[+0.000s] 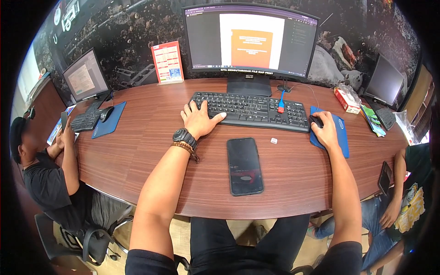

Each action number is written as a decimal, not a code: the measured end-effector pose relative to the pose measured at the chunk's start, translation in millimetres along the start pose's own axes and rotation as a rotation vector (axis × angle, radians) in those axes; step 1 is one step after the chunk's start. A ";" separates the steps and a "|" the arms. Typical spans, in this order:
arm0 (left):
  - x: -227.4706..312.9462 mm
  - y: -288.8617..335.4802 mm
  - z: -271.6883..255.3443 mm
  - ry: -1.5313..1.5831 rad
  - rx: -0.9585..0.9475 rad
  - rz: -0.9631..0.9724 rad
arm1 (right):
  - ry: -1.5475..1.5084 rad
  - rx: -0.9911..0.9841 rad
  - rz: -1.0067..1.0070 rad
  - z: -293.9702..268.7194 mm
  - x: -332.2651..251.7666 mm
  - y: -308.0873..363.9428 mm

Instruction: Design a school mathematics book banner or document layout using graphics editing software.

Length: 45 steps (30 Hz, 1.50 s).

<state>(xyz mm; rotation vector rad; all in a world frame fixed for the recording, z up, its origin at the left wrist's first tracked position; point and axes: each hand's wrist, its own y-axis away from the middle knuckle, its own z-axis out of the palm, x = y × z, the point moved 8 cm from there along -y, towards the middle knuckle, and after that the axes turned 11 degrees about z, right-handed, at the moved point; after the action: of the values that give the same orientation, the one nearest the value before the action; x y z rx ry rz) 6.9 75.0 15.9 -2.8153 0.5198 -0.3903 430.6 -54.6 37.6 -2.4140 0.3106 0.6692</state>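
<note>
My left hand (200, 120) lies over the left end of a black keyboard (256, 112), fingers spread across the keys and thumb stretched to the right. A dark watch (184, 137) and a beaded bracelet circle that wrist. On the right, my right hand (326, 132) is curled over a black computer mouse (315, 122), mostly hidden under the fingers, on a blue mouse pad (343, 145). Across the keyboard's right part lies a small red plug-like piece (281, 109) on a blue cord. Ahead, a curved monitor (208, 36) displays an orange page on white.
A black smartphone (245, 167) lies near the front edge of the brown desk (208, 183), beside a tiny white square item (274, 140). A red-and-white price stand (167, 63) stands behind. Seated people flank me: one left holding a phone (63, 120), another right.
</note>
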 end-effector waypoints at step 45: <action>2.8 6.5 0.4 -0.002 0.024 0.009 | -0.006 0.028 0.028 -4.5 2.9 4.5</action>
<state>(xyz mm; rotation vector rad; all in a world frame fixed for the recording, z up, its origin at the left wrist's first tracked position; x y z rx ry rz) 7.5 68.1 14.3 -2.7895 0.5236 -0.3896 433.2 -61.1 36.9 -2.3847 0.3501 0.6801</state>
